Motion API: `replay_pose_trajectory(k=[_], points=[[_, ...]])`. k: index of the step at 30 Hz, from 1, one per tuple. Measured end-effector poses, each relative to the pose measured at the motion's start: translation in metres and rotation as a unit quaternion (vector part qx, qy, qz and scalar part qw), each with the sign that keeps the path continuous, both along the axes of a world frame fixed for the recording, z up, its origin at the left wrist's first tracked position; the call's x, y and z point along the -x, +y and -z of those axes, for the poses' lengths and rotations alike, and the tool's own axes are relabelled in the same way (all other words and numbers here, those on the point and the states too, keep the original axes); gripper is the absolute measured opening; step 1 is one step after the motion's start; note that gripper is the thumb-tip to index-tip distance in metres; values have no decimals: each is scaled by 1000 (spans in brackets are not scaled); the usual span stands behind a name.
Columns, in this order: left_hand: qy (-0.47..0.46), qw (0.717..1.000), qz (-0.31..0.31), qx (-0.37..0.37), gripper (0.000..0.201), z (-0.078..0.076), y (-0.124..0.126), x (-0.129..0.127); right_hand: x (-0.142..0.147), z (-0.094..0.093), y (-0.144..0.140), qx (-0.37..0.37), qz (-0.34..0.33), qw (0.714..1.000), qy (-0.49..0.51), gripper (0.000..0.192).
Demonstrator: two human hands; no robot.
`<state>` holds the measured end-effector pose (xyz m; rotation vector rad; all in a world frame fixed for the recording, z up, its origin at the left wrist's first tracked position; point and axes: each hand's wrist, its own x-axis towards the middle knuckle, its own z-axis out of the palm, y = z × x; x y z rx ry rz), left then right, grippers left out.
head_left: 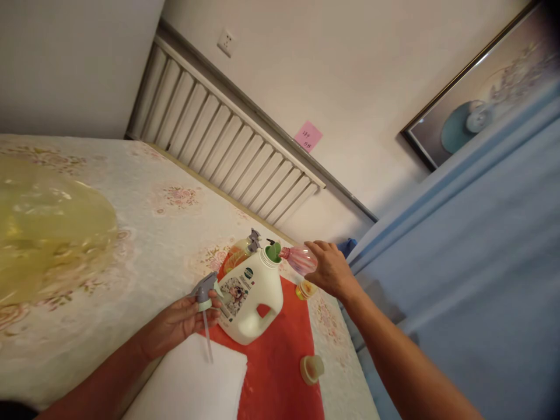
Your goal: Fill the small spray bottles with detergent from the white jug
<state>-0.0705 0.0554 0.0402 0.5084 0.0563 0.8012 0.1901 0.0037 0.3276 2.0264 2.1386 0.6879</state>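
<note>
Floral cloth covers the tabletop (144, 233), a red mat (280, 361) laid on it under your work, a slatted radiator (227, 146) along the wall behind. Your right hand (332, 271) is clenched round a small pink bottle (300, 259), tipped on its side, long axis pointing left, neck at the green funnel (273, 252) seated in the white jug (251, 300). Your left hand (184, 321) grasps a grey spray head (205, 290), its tube hanging down, just beside the jug's label side. A cap (311, 368) lies loose on the mat, well apart; a second spray bottle (240, 251) stands behind the jug. Open room lies near the mat's front; the tabletop edge runs close on your right.
</note>
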Motion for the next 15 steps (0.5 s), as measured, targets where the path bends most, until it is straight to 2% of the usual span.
replay_pose_trajectory(k=[10, 15], points=[[0, 1000, 2, 12, 28, -4, -1, 0, 5, -7, -1, -2, -4, 999, -32, 70], [-5, 1000, -4, 16, 29, 2, 0, 0, 4, -9, 0, -2, -7, 999, -46, 71]])
